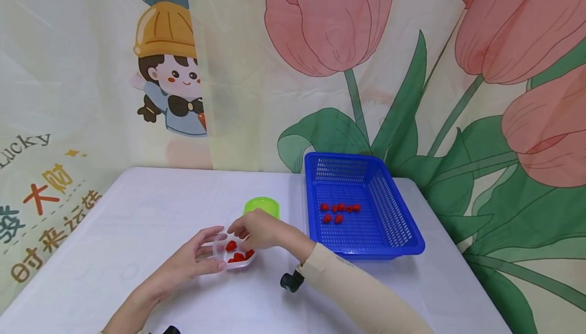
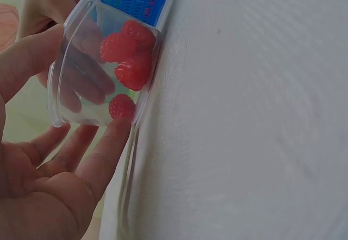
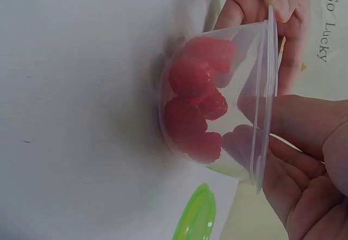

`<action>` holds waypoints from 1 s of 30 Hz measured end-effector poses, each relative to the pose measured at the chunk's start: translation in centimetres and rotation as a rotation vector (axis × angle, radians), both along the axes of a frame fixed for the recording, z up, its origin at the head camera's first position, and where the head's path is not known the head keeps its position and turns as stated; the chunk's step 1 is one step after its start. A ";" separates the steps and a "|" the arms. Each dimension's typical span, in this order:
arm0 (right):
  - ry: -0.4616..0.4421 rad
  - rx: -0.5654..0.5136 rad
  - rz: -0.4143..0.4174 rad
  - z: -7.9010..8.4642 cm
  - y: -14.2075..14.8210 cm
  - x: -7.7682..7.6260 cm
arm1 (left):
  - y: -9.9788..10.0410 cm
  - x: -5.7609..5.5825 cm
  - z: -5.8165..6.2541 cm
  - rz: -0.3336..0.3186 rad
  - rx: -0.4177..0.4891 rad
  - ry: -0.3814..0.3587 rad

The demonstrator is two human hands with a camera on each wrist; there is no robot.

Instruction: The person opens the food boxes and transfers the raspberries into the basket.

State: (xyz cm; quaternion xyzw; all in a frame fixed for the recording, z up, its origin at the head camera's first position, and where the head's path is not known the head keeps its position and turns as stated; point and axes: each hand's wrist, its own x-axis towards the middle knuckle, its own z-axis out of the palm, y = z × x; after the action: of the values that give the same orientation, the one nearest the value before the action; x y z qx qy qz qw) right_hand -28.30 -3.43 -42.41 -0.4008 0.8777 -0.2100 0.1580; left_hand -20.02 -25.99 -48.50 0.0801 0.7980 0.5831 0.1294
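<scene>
I have the left hand (image 1: 199,252) holding the cup (image 3: 234,166), its thumb and fingers curved about the side, the thumb up by the rim. The cup is clear, mouth up, its base close to or on the cloth (image 1: 137,222) below that grip. Several red berries (image 3: 190,77) lie at the bottom of it, just right of the left fingers.

Over the cup I see the right hand (image 1: 263,230), coming in from the other side. Its fingertips dip inside the rim, above the berries, thumb and forefinger a little apart; I make out nothing between them. Just beyond that hand lies the green lid (image 1: 262,205).

Farther right, well apart from both hands, the blue basket (image 1: 405,227) holds more berries (image 1: 341,207), gathered toward its left side.
</scene>
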 end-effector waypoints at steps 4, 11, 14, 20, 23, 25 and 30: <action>-0.010 0.024 -0.003 0.0 -0.2 -0.1 | 0.1 0.0 0.1 -0.006 0.003 0.001; 0.003 0.066 0.013 -0.3 -0.6 0.0 | 0.1 -0.1 0.0 -0.006 0.009 -0.011; 0.030 0.073 0.029 -0.4 -0.7 -0.1 | 0.1 -0.1 0.0 -0.008 0.015 -0.010; 0.138 0.105 0.115 -0.7 -0.7 0.1 | 0.1 0.0 0.1 -0.021 0.022 0.009; 0.136 0.106 0.112 -0.8 -0.8 0.2 | 0.1 0.0 0.1 -0.023 0.030 0.019; 0.121 0.101 0.098 -0.9 -0.8 0.1 | 0.0 0.0 0.1 -0.029 0.029 0.030; 0.156 0.121 0.142 -1.1 -0.9 -0.1 | 0.0 0.0 0.0 -0.017 0.014 0.018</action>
State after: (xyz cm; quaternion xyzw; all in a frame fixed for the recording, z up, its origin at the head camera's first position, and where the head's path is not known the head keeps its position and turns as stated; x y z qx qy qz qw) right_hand -28.38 -4.33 -43.53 -0.4669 0.8677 -0.1129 0.1277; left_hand -20.04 -25.97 -48.49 0.0932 0.7943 0.5869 0.1265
